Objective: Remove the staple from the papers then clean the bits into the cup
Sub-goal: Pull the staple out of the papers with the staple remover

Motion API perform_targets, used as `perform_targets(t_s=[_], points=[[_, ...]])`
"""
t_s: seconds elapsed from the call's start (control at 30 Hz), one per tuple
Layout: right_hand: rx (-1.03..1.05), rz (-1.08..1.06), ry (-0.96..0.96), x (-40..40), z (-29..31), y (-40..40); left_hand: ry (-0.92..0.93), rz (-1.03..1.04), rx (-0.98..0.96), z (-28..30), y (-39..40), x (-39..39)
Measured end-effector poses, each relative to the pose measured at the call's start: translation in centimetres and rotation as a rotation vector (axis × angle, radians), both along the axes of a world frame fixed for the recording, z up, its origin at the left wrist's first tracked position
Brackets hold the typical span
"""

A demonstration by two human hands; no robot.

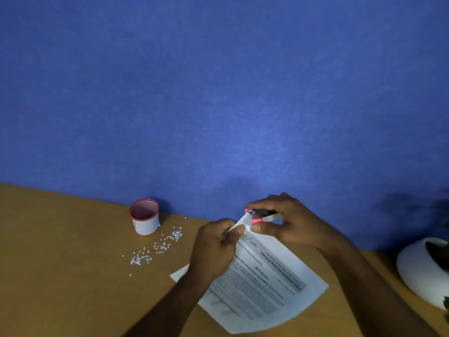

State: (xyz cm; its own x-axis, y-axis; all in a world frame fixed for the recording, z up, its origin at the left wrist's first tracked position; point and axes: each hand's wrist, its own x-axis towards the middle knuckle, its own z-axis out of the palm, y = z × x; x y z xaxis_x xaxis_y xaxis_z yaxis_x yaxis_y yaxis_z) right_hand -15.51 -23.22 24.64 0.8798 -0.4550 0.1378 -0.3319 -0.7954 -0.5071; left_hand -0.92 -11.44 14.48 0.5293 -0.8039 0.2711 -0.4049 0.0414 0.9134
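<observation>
Printed papers (257, 288) lie on the wooden desk (60, 263) under both forearms, top corner lifted; left hand (213, 251) pinches that corner betw. thumb & fingers; right hand (289, 222), just beside it, squeezes a pink-tipped staple remover (257, 216) onto the corner; staple itself too small to see; white bits (158, 246) scattered on desk left of left hand; red-rimmed white cup (145, 216) upright just beyond bits, by the blue wall (218, 93); white planter (422, 271) w/ green leaves right of right arm.
</observation>
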Motion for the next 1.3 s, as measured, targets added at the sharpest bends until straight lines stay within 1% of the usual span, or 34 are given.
perform_targets(t_s=[0.1,0.23,0.4,0.67,0.77,0.93,1.17,1.3], points=[[-0.059,0.021,-0.01,0.3,-0.1,0.0,-0.019,-0.004,-0.012,0.0,-0.1,-0.1],[-0.056,0.016,-0.007,0.4,-0.4,-0.2,-0.042,-0.008,-0.036,0.2,-0.1,-0.4],[0.036,0.065,-0.01,0.6,-0.2,-0.2,-0.049,-0.01,-0.031,0.2,0.0,-0.6],[0.163,0.047,-0.021,0.3,-0.5,-0.4,-0.107,-0.022,-0.016,0.0,-0.1,-1.1],[0.121,0.051,-0.035,0.3,-0.8,-0.6,-0.094,-0.03,-0.029,0.0,-0.2,-1.2],[0.088,-0.001,-0.143,0.2,-2.2,-0.4,-0.09,-0.047,-0.011,-0.4,-0.4,-1.1],[0.146,-0.007,-0.141,0.1,-2.7,-0.4,-0.089,-0.051,0.006,-1.2,-0.5,-1.3],[0.288,0.013,-0.121,-0.2,-3.1,-0.6,-0.072,-0.037,0.011,-1.0,-0.6,-1.1]])
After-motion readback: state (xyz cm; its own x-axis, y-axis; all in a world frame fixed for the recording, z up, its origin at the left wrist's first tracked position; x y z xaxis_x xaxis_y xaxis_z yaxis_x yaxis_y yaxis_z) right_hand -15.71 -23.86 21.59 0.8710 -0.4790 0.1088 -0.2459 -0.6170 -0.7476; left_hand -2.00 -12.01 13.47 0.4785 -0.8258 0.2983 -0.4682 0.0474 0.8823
